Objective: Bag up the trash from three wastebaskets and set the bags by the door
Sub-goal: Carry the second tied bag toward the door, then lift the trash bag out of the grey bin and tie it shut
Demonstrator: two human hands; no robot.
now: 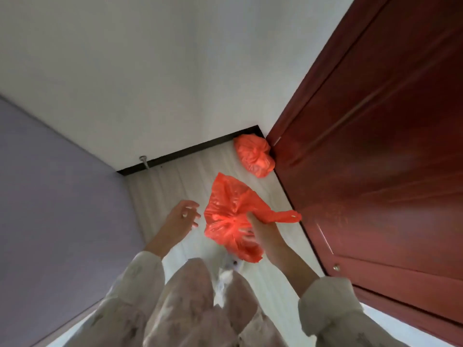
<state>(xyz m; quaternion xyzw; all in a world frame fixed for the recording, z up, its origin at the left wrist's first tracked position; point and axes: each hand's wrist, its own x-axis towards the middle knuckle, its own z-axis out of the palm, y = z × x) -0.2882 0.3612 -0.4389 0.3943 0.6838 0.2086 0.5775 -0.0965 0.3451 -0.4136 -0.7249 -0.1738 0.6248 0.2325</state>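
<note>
One red bag (229, 216) — tail pointing doorward — in right hand (260, 229).

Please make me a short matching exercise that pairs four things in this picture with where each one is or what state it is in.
Things:
1. right hand
2. left hand
3. tied red bag
4. door stopper

Places or states:
A. lies on the floor in the corner, against the red door
B. open, fingers spread, holding nothing
C. sticks out of the wall just above the dark baseboard
D. grips the gathered neck of a second red bag above the floor

Pairs: 1-D, 2-B, 3-A, 4-C
</note>
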